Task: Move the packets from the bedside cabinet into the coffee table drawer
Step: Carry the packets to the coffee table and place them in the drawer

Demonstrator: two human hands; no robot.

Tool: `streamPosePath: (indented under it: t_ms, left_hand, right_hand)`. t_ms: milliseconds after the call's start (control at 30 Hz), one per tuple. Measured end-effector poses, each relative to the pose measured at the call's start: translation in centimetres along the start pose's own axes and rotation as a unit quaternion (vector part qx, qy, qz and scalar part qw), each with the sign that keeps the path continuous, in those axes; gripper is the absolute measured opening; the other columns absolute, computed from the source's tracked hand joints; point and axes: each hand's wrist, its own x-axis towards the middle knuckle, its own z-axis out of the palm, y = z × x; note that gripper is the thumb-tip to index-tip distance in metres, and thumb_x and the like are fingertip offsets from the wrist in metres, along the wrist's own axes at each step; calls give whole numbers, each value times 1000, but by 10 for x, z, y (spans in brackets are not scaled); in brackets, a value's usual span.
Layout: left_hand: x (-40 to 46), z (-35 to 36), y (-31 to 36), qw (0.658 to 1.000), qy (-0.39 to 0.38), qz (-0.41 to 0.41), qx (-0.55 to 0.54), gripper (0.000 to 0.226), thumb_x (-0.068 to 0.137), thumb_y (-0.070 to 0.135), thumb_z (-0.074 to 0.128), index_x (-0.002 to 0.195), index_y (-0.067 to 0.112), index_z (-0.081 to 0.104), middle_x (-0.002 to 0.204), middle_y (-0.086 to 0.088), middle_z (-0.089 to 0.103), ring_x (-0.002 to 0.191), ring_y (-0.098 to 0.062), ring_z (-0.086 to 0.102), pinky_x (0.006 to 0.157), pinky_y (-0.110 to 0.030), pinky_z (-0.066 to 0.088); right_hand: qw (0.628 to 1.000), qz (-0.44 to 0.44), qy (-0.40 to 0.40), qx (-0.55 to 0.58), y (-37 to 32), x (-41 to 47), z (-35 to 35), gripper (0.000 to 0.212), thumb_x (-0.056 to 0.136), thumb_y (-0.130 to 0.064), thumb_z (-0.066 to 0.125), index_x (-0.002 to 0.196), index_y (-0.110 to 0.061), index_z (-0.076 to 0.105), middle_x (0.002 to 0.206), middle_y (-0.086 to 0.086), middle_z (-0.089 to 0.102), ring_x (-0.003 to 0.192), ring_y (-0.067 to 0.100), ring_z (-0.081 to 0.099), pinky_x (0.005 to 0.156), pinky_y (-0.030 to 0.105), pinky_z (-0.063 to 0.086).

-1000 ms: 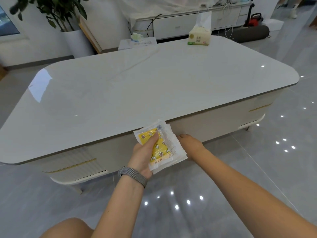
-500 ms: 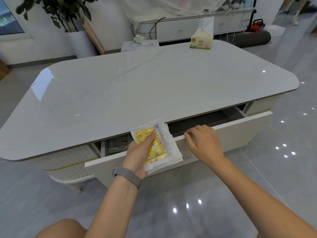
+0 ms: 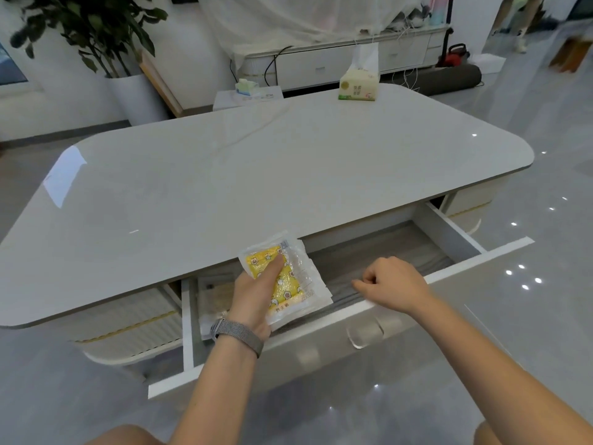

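Nearest the viewer, the left hand point(image 3: 253, 297) has its grip pinched on a small stack of packets point(image 3: 288, 281), thumb pressed flat on the yellow top one and the fingers hidden underneath. The stack is in the air, not yet set down. Just below this grip lies the left part of the open drawer point(image 3: 398, 248), and partly hidden under the wrist and the stack are some pale papers or flat packs; what they are cannot be told.

To the right of that grip, the right hand point(image 3: 393, 282) sits at the drawer's front edge point(image 3: 340, 316) with its fingers curled over the rim. Whether it truly clasps the edge or only rests there is hard to tell. Beyond this hand the grey drawer floor shows bare toward the right wall.

Further out, above both grips, spreads the glossy white table point(image 3: 256, 175); at its far edge stands a tissue pack point(image 3: 357, 88). Behind that are a potted plant point(image 3: 96, 33) and a low white cabinet point(image 3: 337, 62).

The step in hand appears to be placing: the drawer looks open wide enough. The next move likely calls for lowering the stack past the table's lip onto the drawer floor, loosening the thumb, then drawing the hand clear before the right hand pushes the front shut.
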Motion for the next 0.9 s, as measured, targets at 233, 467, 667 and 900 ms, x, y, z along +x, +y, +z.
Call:
streamPosePath:
  t_ms: [233, 467, 667, 900]
  left_hand:
    - [8, 3, -6, 999, -8, -32, 13, 42, 72, 41, 79, 105, 18, 70, 104, -6, 73, 102, -31, 67, 91, -55, 51]
    - [20, -3, -28, 997, -27, -49, 56, 105, 33, 67, 85, 124, 21, 60, 122, -3, 66, 115, -31, 60, 98, -56, 45]
    - [12, 4, -25, 995, -46, -32, 79, 63, 60, 54, 79, 113, 21, 67, 111, 0, 71, 110, -26, 63, 100, -52, 46]
    - [11, 2, -22, 977, -65, 18, 202, 35, 100, 43, 39, 95, 22, 68, 93, 0, 73, 89, -16, 69, 81, -31, 54]
  right_hand:
    - [1000, 29, -11, -8, 6, -28, 4, 50, 80, -38, 56, 44, -13, 31, 41, 0, 31, 41, 13, 32, 49, 28, 33]
    - [997, 50, -53, 18, 1, -30, 0, 65, 87, -59, 50, 42, -14, 38, 37, -4, 39, 41, 10, 43, 49, 25, 37]
    - [829, 145, -189, 505, -53, -5, -11, 51, 95, -62, 32, 109, -24, 63, 86, 7, 73, 75, 18, 70, 65, 31, 57]
    - [726, 85, -269, 627, -60, 24, 21, 27, 87, -21, 63, 109, -6, 65, 103, 12, 72, 85, 20, 71, 76, 33, 58]
